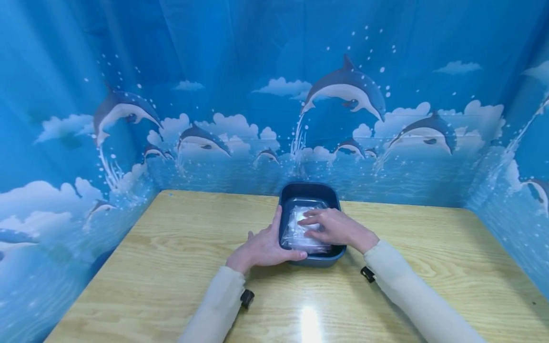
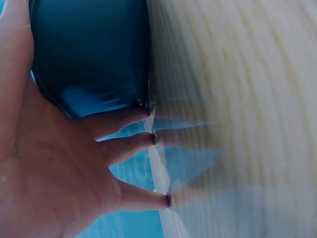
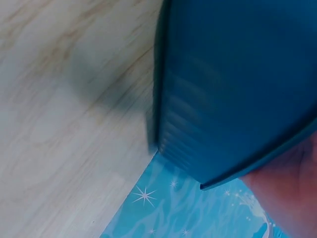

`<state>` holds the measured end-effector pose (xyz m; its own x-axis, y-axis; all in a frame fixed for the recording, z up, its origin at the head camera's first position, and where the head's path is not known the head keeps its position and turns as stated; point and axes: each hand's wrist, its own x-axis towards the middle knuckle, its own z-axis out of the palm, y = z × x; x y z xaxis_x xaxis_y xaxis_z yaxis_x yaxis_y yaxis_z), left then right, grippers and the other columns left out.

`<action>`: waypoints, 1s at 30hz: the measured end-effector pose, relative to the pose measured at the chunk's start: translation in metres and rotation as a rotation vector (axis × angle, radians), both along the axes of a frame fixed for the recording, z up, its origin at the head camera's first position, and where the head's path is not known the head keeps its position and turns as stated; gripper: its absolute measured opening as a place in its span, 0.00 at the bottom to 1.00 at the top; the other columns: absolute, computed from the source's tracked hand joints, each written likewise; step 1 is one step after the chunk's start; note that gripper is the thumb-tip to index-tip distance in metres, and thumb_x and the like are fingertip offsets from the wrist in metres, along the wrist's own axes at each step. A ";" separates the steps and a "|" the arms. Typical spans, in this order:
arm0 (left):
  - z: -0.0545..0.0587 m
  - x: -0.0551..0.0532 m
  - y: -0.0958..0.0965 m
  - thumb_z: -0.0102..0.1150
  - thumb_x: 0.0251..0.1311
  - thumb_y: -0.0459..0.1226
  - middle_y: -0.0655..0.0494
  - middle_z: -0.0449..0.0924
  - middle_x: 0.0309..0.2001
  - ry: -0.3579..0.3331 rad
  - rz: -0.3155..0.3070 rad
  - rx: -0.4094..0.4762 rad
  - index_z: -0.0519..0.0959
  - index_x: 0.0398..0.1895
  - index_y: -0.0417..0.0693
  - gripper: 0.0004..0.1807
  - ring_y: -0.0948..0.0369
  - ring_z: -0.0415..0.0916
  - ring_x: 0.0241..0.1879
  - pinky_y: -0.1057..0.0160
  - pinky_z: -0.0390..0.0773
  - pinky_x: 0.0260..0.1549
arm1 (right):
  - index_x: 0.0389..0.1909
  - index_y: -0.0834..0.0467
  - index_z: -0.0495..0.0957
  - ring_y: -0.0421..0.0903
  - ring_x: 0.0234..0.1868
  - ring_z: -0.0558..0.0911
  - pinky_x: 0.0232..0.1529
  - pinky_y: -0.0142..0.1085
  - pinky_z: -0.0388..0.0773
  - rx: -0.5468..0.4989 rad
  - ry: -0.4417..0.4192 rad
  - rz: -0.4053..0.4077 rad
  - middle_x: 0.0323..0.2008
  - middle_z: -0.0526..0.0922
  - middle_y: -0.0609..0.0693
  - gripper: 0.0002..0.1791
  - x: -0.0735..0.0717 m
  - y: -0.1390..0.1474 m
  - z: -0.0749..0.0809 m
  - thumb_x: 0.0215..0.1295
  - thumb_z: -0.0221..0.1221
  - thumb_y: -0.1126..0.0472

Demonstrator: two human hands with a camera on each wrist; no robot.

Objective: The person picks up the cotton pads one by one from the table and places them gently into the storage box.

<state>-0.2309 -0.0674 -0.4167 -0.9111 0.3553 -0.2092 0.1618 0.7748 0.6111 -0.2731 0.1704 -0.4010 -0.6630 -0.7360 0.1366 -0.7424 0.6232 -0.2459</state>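
Note:
A dark blue-grey plastic bin [image 1: 310, 259] stands near the table's far edge. Clear, crinkled plastic bags [image 1: 296, 233] lie inside it, their contents too blurred to make out. My left hand [image 1: 268, 245] rests against the bin's left side, its thumb along the near rim. In the left wrist view the fingers of that hand are spread and straight, their tips at the tabletop. My right hand [image 1: 336, 227] reaches over the bin's right rim, with fingers apart on top of the bags. From the right wrist, the bin's outer wall [image 3: 237, 89] hides the fingertips.
The bin stands on a light wood-grain table [image 1: 193, 228] with a glossy top. Behind the table and along its sides hangs a blue curtain [image 1: 240, 62] printed with dolphins and clouds. Each sleeve has a small black clip [image 1: 247, 298] near the wrist.

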 end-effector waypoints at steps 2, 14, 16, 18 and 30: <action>0.000 0.000 0.000 0.63 0.47 0.75 0.44 0.53 0.81 -0.002 0.001 0.000 0.22 0.82 0.62 0.75 0.43 0.58 0.78 0.22 0.35 0.73 | 0.60 0.54 0.84 0.51 0.47 0.90 0.56 0.50 0.85 0.008 0.005 0.003 0.61 0.83 0.60 0.19 0.000 0.000 0.000 0.72 0.63 0.52; 0.001 0.000 -0.002 0.63 0.48 0.75 0.44 0.52 0.82 -0.013 0.000 0.010 0.22 0.82 0.63 0.74 0.43 0.57 0.79 0.22 0.34 0.73 | 0.59 0.51 0.85 0.51 0.46 0.90 0.60 0.57 0.81 0.033 0.096 -0.038 0.62 0.83 0.58 0.21 0.004 0.001 0.003 0.69 0.65 0.47; 0.001 0.000 -0.002 0.63 0.48 0.74 0.43 0.53 0.81 -0.007 -0.003 0.014 0.22 0.82 0.62 0.74 0.42 0.57 0.79 0.21 0.35 0.72 | 0.59 0.49 0.84 0.52 0.51 0.89 0.63 0.63 0.77 0.059 0.081 -0.061 0.64 0.82 0.57 0.21 0.005 0.001 0.004 0.70 0.64 0.46; 0.000 0.000 -0.002 0.63 0.48 0.75 0.43 0.53 0.81 -0.007 -0.004 0.014 0.22 0.82 0.63 0.74 0.43 0.57 0.79 0.22 0.34 0.73 | 0.60 0.48 0.83 0.55 0.60 0.84 0.66 0.69 0.70 0.082 0.068 -0.080 0.66 0.81 0.56 0.21 0.006 0.001 0.004 0.71 0.62 0.45; -0.001 -0.001 -0.001 0.64 0.47 0.75 0.44 0.53 0.81 -0.006 -0.004 0.023 0.23 0.82 0.62 0.75 0.42 0.58 0.78 0.21 0.35 0.72 | 0.61 0.51 0.83 0.63 0.66 0.78 0.67 0.70 0.69 -0.018 0.152 -0.048 0.64 0.81 0.58 0.22 0.009 0.006 0.003 0.70 0.64 0.48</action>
<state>-0.2316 -0.0685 -0.4174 -0.9084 0.3634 -0.2066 0.1609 0.7602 0.6295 -0.2639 0.1765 -0.3984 -0.6685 -0.7003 0.2504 -0.7410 0.6557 -0.1446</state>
